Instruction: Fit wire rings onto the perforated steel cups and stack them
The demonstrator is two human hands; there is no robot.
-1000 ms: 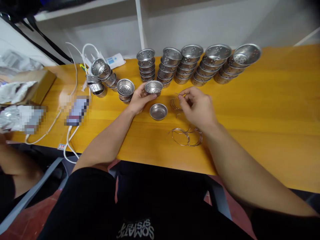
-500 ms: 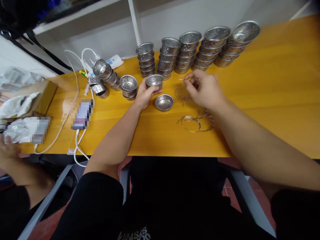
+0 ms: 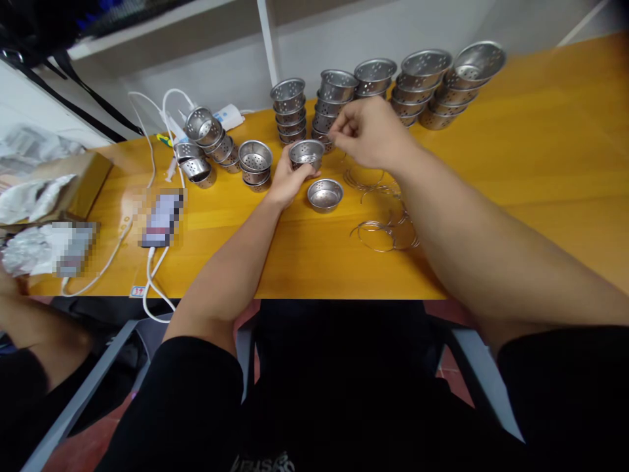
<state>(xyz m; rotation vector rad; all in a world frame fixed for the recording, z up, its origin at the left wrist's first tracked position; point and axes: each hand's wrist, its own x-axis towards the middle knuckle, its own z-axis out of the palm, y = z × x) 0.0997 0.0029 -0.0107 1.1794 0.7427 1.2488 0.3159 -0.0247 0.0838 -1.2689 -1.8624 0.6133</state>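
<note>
My left hand (image 3: 287, 183) is closed round a small perforated metal strainer cup (image 3: 307, 153), thumb at its near side and the open mouth facing up. To the right of that cup, my right hand (image 3: 368, 133) is raised in a pinch on a thin metal wire; only a short end shows at the fingertips. A single metal cup (image 3: 325, 196) stands on the table just in front of the held one. Loose loops of metal wire (image 3: 373, 223) lie below my right hand, partly covered by my forearm.
Several stacks of perforated cups (image 3: 288, 108) line the back of the table (image 3: 304, 269). A short stack (image 3: 255, 164) and tilted cups (image 3: 204, 128) are on the left. Farther left lie a phone (image 3: 162, 219), white cables, a cardboard box (image 3: 93, 177) and another person's arm (image 3: 44, 328).
My right hand has moved left and up, from above the wire loops to close beside the held cup. My left hand keeps its hold on the cup.
</note>
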